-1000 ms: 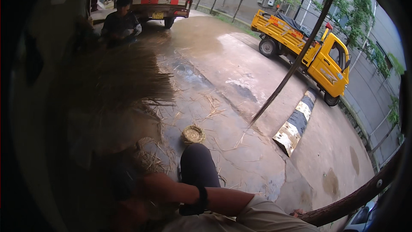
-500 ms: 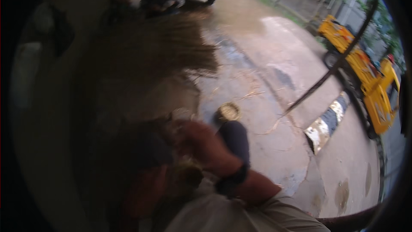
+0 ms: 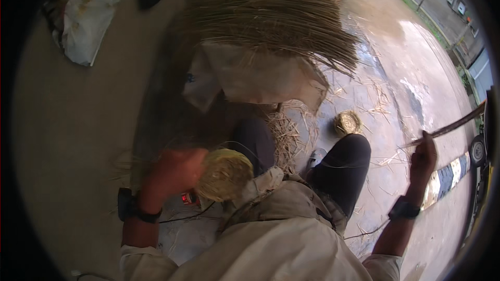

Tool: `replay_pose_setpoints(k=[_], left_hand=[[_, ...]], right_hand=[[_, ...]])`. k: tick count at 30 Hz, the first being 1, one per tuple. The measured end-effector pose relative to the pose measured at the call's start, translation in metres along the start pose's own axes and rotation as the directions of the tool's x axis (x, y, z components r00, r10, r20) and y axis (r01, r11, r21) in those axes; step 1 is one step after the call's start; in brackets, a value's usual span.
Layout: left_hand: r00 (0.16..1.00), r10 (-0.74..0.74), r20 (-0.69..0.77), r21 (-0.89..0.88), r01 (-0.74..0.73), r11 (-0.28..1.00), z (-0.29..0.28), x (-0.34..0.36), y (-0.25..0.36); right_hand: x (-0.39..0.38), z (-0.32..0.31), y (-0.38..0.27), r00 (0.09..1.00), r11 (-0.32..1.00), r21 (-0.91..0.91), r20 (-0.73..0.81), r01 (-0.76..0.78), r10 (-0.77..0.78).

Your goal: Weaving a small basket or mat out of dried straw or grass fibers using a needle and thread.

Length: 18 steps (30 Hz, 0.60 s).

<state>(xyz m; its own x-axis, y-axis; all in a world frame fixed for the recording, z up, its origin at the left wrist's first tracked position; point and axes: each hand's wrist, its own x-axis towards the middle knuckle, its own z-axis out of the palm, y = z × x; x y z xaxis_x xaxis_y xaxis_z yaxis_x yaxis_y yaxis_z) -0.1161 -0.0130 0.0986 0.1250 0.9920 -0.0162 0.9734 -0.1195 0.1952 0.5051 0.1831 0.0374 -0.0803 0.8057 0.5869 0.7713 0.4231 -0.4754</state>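
My left hand (image 3: 177, 174) is closed on the edge of a small round coiled straw basket (image 3: 224, 176), held over my lap beside my left knee. My right hand (image 3: 424, 156) is stretched far out to the right, its fingers pinched together. A thin strand (image 3: 333, 167) curves from the basket across my knees toward the right hand, and its end seems to be between those fingers. A second round straw basket (image 3: 348, 123) lies on the ground just beyond my right knee.
A big bundle of dry stalks (image 3: 281, 18) lies ahead, with a pale sheet (image 3: 265, 78) in front. Straw scraps (image 3: 286, 140) litter the ground. A dark pole (image 3: 461, 121) rises at right, near a black-and-white block (image 3: 445, 182). A white sack (image 3: 89, 26) is far left.
My hands were close together over my lap; now the right one has swung far out to the right, with the strand stretched between. The view has turned left and down.
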Motion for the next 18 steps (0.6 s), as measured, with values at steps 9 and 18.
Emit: replay_pose_setpoints(k=[9,18], left_hand=[[0.952,0.303,-0.052,-0.369,-0.300,0.880,0.039,0.047,0.088],[0.944,0.312,-0.109,-0.487,-0.324,0.811,0.068,0.058,0.081]], right_hand=[[-0.048,0.179,-0.227,0.513,0.385,0.613,0.789,-0.689,-0.338],[-0.065,0.141,-0.134,0.136,0.680,0.272,0.959,-0.681,-0.247]])
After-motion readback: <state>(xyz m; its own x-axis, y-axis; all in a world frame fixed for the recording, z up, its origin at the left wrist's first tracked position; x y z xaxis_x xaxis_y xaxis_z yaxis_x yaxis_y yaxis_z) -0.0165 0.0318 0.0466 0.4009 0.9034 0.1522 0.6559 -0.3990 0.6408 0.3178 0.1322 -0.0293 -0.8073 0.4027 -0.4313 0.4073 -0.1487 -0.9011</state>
